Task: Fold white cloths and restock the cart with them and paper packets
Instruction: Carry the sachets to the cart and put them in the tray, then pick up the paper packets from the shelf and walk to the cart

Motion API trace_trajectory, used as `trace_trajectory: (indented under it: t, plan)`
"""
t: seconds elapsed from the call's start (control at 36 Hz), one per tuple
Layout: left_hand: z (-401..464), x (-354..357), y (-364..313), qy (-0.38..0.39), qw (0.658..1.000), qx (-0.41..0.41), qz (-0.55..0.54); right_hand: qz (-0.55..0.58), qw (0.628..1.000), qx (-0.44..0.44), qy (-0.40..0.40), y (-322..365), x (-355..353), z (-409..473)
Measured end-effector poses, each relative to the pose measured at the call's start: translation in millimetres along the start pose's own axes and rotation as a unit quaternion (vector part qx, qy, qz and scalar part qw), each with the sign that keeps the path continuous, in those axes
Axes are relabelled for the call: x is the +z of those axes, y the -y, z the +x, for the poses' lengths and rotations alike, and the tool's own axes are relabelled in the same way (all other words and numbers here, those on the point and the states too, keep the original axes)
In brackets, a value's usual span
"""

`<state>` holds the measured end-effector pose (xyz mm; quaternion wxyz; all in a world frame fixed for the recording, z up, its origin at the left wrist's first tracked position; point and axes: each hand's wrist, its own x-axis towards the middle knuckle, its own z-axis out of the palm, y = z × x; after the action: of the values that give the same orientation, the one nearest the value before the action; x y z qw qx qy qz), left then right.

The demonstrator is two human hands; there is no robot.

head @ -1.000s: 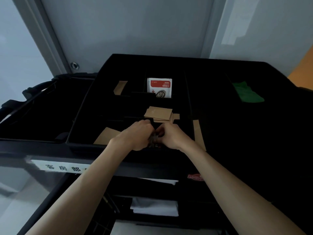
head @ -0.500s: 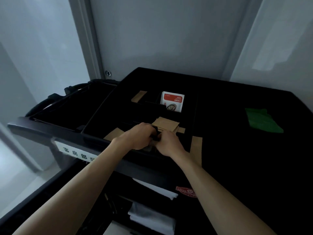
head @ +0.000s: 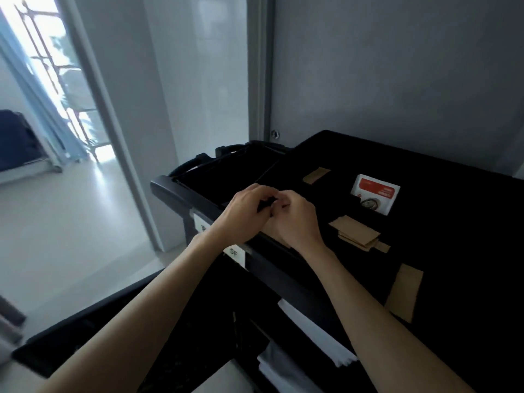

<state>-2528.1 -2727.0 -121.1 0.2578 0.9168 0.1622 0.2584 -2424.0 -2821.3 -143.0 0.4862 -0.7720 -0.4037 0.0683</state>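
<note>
hands: we are holding our left hand point(head: 246, 211) and right hand point(head: 295, 222) together above the front rim of the cart point(head: 272, 268), fingers curled inward and touching, pinching a small dark item point(head: 265, 206) between them; what it is we cannot tell
paper packets: we are seeing a loose stack of brown packets point(head: 355, 232) lying in the tray just right of our right hand, another brown packet point(head: 404, 290) lying flat nearer the front, and one point(head: 316, 175) standing at the back
red sachet: a red and white sachet point(head: 374, 192) is leaning upright in a rear compartment
white cloths: folded white cloths point(head: 314, 330) are sitting on the shelf below the top tray, edges sticking out past the frame
risk, drop: we are working the dark item over a black tray in dim light, so if it is slipping from our fingertips we are likely losing sight of it
risk, stack: our right wrist is hovering near the loose brown stack, so a sideways move is likely fanning it out across the dividers
risk, cloths: the overhanging cloth edges are likely catching on a forearm and sliding off the shelf
</note>
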Motion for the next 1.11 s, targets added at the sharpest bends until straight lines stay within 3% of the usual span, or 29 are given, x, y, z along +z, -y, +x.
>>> trace_trajectory:
  t: [0.19,0.47,0.78,1.11]
  plan:
    - [-43,-74,46,-0.083,0.986,-0.117,-0.083,0.058,0.995,-0.079,0.026,64,80,4]
    - [-129,-187,159,-0.180,0.960,-0.182,-0.116,0.063,0.985,-0.137,0.090,164,224,-4]
    - [-215,-318,299,-0.267,0.908,-0.254,-0.197,0.064,0.980,-0.132,0.134,259,383,-7]
    - [-239,-389,400,-0.313,0.876,-0.265,-0.254,0.064,0.975,-0.133,0.164,311,509,20]
